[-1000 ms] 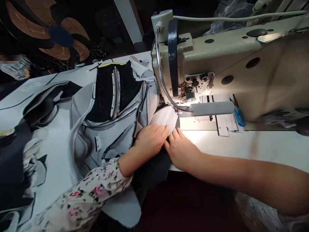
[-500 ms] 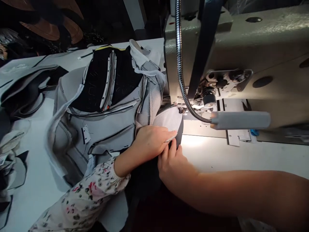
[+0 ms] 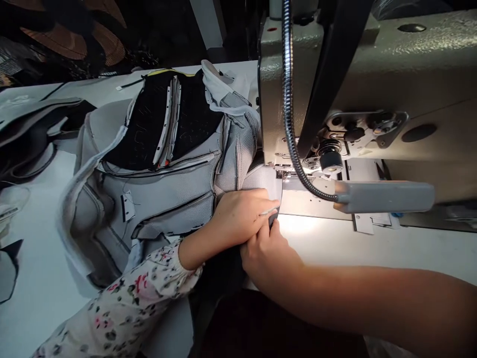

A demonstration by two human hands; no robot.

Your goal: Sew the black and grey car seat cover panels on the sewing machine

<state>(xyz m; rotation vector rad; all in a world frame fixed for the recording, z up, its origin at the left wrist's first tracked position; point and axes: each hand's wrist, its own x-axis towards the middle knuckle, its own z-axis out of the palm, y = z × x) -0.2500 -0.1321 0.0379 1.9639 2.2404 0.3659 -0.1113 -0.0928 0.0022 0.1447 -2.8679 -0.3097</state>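
My left hand [image 3: 242,216] is closed on the edge of a grey and black fabric cover, thumb and fingertips pinching its layers. Just below it, touching it, my right hand [image 3: 270,251] also grips the cover's dark edge with bent fingers. The cover's light grey panel [image 3: 263,179] runs from my hands under the presser foot of a sewing machine [image 3: 372,84]. To the left spreads the bulk of the seamed fabric cover [image 3: 179,181], inside out, with a black panel [image 3: 141,139] and pale edging. The cloth inside my grips is mostly hidden.
A grey lamp [image 3: 387,197] on a flexible metal neck [image 3: 288,99] lights the sewing area. Dark fabric pieces [image 3: 33,134] lie on the white table [image 3: 40,219] at left. Paper labels [image 3: 363,223] sit near the machine's base at right.
Both hands and the fabric have moved slightly closer to the presser foot, leaving less grey panel showing before it. The view has shifted, so the machine and lamp appear farther right.
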